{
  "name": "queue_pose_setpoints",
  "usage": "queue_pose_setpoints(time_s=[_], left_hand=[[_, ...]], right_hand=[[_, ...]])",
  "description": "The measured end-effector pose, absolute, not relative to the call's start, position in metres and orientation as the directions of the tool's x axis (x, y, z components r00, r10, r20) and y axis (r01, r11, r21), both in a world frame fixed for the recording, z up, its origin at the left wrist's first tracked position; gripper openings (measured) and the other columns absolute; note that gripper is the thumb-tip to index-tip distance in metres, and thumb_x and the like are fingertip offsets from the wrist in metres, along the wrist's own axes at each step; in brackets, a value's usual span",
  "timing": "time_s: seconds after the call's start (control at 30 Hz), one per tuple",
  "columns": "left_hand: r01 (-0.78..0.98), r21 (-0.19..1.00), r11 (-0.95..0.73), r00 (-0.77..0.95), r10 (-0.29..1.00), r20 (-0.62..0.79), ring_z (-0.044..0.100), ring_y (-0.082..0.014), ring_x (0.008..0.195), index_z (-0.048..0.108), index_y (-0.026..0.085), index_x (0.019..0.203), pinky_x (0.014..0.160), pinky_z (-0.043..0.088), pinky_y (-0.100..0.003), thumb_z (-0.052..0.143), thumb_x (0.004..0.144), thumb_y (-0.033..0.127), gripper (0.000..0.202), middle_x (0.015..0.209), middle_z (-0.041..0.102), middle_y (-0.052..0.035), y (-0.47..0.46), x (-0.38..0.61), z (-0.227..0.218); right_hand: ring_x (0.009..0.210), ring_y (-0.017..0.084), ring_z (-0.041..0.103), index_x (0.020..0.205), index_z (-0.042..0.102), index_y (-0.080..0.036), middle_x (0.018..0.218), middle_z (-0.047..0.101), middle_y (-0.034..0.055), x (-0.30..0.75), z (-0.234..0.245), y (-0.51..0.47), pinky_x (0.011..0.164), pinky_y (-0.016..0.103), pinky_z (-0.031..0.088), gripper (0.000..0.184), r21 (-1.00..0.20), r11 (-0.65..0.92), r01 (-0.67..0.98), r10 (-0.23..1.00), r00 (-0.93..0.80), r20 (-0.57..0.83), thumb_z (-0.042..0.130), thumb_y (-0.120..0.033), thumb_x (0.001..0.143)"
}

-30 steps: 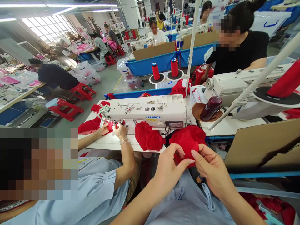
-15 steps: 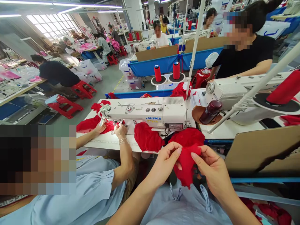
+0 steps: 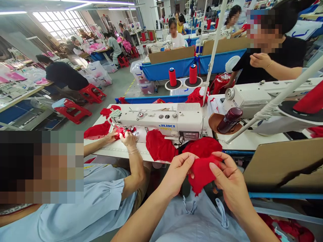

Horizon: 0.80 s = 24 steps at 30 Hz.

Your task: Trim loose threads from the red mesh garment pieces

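Both of my hands pinch one small piece of red fabric (image 3: 202, 173) in front of my chest. My left hand (image 3: 180, 173) grips its left edge with thumb and fingers closed. My right hand (image 3: 229, 183) grips its right edge the same way. The cloth hangs down between them over my light blue garment. Just beyond lies a heap of red fabric pieces (image 3: 203, 146) at the table's near edge, beside a white Juki sewing machine (image 3: 161, 119).
A co-worker in light blue sits at my left, hands (image 3: 123, 136) feeding red cloth under the machine's needle. More red fabric (image 3: 158, 146) lies on the white table (image 3: 118, 153). A cardboard panel (image 3: 282, 161), a dark bottle (image 3: 228, 119), thread cones (image 3: 193, 74) and other workers surround.
The red piece hung long below my hands half a second ago; now it is gathered shorter between them. Both hands stay pinched on it. The co-worker's hands shifted slightly at the needle.
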State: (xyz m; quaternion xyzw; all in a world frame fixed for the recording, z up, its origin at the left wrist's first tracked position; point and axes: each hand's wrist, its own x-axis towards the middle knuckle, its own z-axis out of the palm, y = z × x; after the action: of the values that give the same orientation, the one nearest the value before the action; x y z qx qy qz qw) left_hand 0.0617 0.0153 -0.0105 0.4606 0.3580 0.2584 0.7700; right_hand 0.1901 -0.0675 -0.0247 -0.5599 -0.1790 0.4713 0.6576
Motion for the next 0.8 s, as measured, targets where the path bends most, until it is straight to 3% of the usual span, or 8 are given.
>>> queue_pose_setpoints(time_s=[0.07,0.23,0.37,0.47,0.53,0.7,0.8], left_hand=[[-0.037,0.916,0.4,0.618,0.729,-0.294,0.046,-0.0085,0.053,0.067,0.014,0.083,0.051,0.038,-0.021,0.058,0.086,0.049,0.036,0.062,0.054,0.0014,0.015,0.06,-0.009],[0.06,0.967,0.246,0.657,0.72,-0.223,0.05,-0.0107,0.059,0.067,0.015,0.087,0.057,0.042,-0.024,0.055,0.089,0.041,0.028,0.07,0.057,-0.0002,0.013,0.054,-0.001],[0.142,0.988,0.06,0.613,0.779,-0.135,0.051,-0.0127,0.068,0.065,0.017,0.082,0.063,0.04,-0.025,0.064,0.081,0.027,0.01,0.077,0.058,-0.0011,0.013,0.053,0.0],[0.143,0.99,-0.006,0.622,0.779,-0.085,0.05,-0.0136,0.072,0.063,0.017,0.074,0.066,0.038,-0.026,0.065,0.081,0.023,0.01,0.074,0.057,-0.001,0.013,0.053,-0.003],[0.087,0.996,0.036,0.623,0.778,-0.083,0.048,-0.0126,0.069,0.062,0.016,0.07,0.064,0.036,-0.025,0.065,0.081,0.026,0.016,0.072,0.055,-0.0002,0.013,0.053,-0.006],[-0.051,0.925,0.378,0.664,0.704,-0.251,0.037,-0.009,0.055,0.054,0.017,0.069,0.055,0.028,-0.024,0.065,0.081,0.042,0.029,0.063,0.045,0.004,0.01,0.054,-0.01],[0.092,0.961,0.26,0.719,0.651,-0.245,0.041,-0.0114,0.061,0.055,0.017,0.07,0.059,0.031,-0.025,0.069,0.078,0.04,0.028,0.066,0.048,0.0024,0.011,0.054,-0.008]], right_hand=[[0.036,0.003,0.03,0.108,0.063,-0.023,0.06,0.058,-0.0052,0.194,-0.026,-0.069,0.03,0.012,0.024,0.05,-0.902,-0.101,-0.42,0.843,0.446,-0.302,0.079,-0.051,0.069],[0.039,0.006,0.038,0.081,0.071,-0.018,0.056,0.06,-0.0015,0.196,-0.028,-0.072,0.031,0.016,0.033,0.041,-0.906,-0.165,-0.389,0.795,0.491,-0.356,0.083,-0.052,0.061],[0.038,0.006,0.035,0.075,0.073,-0.019,0.05,0.056,-0.0035,0.189,-0.02,-0.072,0.032,0.019,0.038,0.041,-0.908,-0.093,-0.409,0.738,0.584,-0.339,0.087,-0.05,0.053],[0.036,0.005,0.031,0.069,0.073,-0.019,0.047,0.052,-0.0047,0.185,-0.013,-0.07,0.03,0.017,0.036,0.039,-0.888,-0.072,-0.454,0.723,0.59,-0.359,0.089,-0.049,0.05],[0.035,0.004,0.03,0.065,0.071,-0.019,0.045,0.05,-0.0054,0.186,-0.011,-0.07,0.03,0.017,0.035,0.037,-0.864,-0.054,-0.5,0.718,0.582,-0.382,0.089,-0.047,0.049],[0.034,0.005,0.035,0.061,0.068,-0.019,0.048,0.053,-0.0037,0.193,-0.012,-0.071,0.029,0.015,0.031,0.038,-0.834,-0.02,-0.551,0.709,0.581,-0.4,0.091,-0.044,0.046],[0.037,0.005,0.034,0.061,0.066,-0.017,0.048,0.051,-0.0037,0.195,-0.014,-0.075,0.031,0.015,0.032,0.038,-0.86,-0.071,-0.505,0.779,0.511,-0.364,0.086,-0.049,0.057]])
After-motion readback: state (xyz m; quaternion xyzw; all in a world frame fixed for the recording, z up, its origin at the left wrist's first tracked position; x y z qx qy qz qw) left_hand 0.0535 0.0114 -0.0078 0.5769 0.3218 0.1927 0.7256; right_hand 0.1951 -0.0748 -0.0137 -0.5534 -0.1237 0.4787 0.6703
